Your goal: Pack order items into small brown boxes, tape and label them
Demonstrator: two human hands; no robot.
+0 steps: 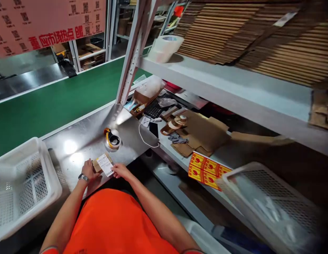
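Label [105, 164]: right fingers [116, 170] pinch its edge; left fingers [89, 167] seemingly grip the box [96, 166].

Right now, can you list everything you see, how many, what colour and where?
Metal table: one, silver, front
Cardboard box: one, brown, table's near edge
Shipping label: one, white, over box
Tape dispenser: one, orange and black, table
Conveyor belt: one, green, beyond table
Baskets: at least two, white, far left and lower right
Poster: one, pink, upper left
Tape rolls: count unclear, whitish, upper shelf
Flattened cartons: many, brown, upper shelf
Keyboard: one, black, side bench
Bottle: one, brown, side bench
Sticker sheet: one, red and yellow, bench edge
Other clutter: uncountable, mixed, side bench
Shirt: one, orange, person
Wristwatch: one, silver, left arm
Left fingers: bare, box's left end
Right fingers: bare, label's corner
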